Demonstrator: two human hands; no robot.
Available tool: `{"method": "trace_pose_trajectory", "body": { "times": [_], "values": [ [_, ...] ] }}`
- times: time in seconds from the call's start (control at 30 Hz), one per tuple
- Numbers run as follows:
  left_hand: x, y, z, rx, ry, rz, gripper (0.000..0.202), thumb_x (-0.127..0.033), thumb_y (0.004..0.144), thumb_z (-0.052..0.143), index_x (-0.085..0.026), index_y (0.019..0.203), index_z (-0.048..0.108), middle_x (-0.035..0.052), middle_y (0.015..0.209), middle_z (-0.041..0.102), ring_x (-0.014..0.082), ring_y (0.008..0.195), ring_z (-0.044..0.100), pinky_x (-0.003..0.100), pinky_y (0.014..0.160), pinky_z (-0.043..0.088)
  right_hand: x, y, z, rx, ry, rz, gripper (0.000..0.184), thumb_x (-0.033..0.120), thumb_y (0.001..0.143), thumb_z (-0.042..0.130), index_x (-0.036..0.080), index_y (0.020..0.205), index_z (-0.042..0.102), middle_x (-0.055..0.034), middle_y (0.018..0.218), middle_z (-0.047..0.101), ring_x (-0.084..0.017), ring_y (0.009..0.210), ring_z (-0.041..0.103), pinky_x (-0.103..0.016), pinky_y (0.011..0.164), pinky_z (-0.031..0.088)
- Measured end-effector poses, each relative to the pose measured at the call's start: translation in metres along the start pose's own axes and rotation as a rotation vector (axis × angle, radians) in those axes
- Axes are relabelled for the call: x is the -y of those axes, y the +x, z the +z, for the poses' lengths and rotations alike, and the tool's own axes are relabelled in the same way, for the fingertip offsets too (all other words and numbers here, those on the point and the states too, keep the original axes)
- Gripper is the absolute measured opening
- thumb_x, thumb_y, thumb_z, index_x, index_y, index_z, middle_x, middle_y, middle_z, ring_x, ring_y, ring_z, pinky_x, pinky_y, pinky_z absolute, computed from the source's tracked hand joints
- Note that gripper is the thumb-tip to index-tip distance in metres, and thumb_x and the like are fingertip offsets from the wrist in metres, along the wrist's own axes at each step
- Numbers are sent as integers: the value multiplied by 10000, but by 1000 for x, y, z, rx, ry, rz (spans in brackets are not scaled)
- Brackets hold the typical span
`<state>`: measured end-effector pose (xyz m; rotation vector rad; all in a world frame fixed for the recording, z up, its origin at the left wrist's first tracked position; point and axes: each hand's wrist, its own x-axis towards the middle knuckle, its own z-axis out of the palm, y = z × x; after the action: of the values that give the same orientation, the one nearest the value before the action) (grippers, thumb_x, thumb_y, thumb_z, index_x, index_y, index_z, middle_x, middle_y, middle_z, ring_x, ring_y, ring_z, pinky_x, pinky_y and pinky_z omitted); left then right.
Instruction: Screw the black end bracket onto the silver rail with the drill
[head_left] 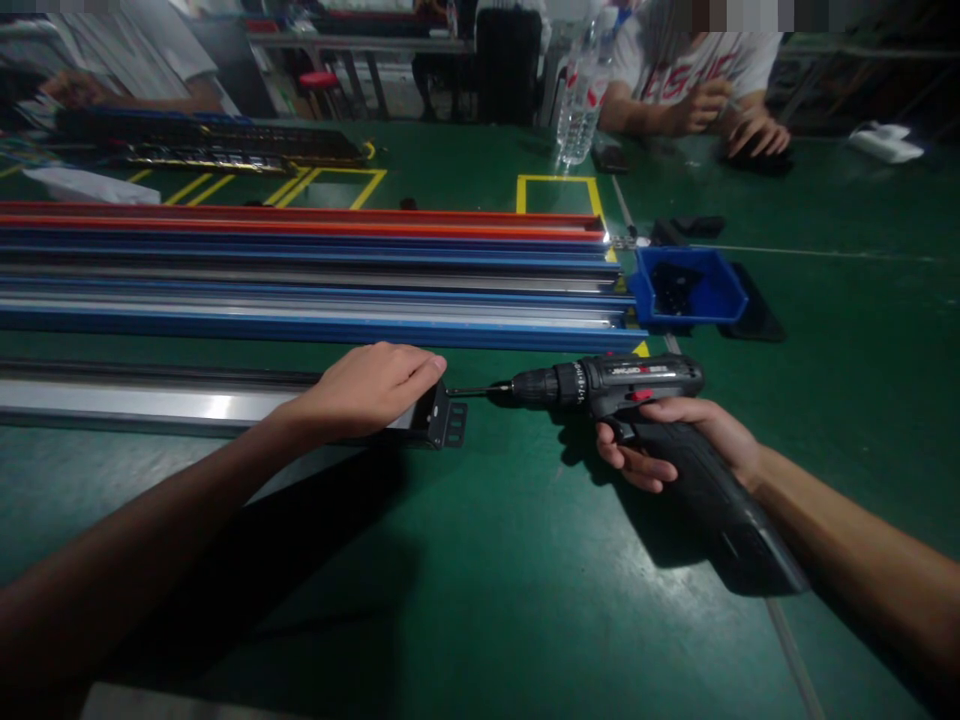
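One drill (645, 375) at 3 o'clock over green bench (525, 560) — right hand (701, 425) with fingers wrapped round grip, bit (480, 390) reaching one black bracket (454, 425) on silver rail (150, 402), 9 o'clock. Left hand (375, 388) over rail end — fingers mostly hidden, grip cannot tell. One blue bin (679, 317), 2 o'clock.

drill (649, 374): black, red button (641, 396) | near rail (187, 403): silver, black | bin (716, 292): blue | tabletop (525, 570): green
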<state>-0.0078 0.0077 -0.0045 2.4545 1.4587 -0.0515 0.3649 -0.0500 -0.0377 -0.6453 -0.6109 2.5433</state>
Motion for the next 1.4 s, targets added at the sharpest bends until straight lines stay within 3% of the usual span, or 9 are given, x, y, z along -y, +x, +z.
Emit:
{"method": "trace_pose_trajectory", "body": {
  "times": [0.13,0.33,0.97,1.4],
  "values": [
    [0,0,0,-3,13,1,617,-532,1038,208,-227,1129,736,62,1252,741,298,1146,660,391,951,469,1,0,0,-4,15,10,387,318,939,578,-7,1118,688,-175,978,708,-103,608,598,-249,660,540],
    [-2,-1,-2,-6,13,2,603,-518,1045,217,-222,1114,738,57,1240,745,278,1111,670,372,905,474,-1,2,-9,112,28,-7,432,331,969,525,-18,1177,674,-182,1033,710,-106,651,622,-263,704,563],
    [-1,-1,-1,-36,-16,-7,597,-553,1033,239,-234,1044,744,57,1193,759,289,1104,676,371,904,477,0,2,-6,96,25,-15,437,314,967,529,-55,1165,653,-207,1014,702,-118,655,648,-276,708,561],
    [0,-1,-2,-29,11,-5,584,-561,1014,245,-205,845,675,77,933,735,255,838,643,329,730,412,4,2,-6,127,22,1,411,281,972,510,-53,1197,596,-205,1057,696,-128,690,658,-297,734,556]
  ]
}}
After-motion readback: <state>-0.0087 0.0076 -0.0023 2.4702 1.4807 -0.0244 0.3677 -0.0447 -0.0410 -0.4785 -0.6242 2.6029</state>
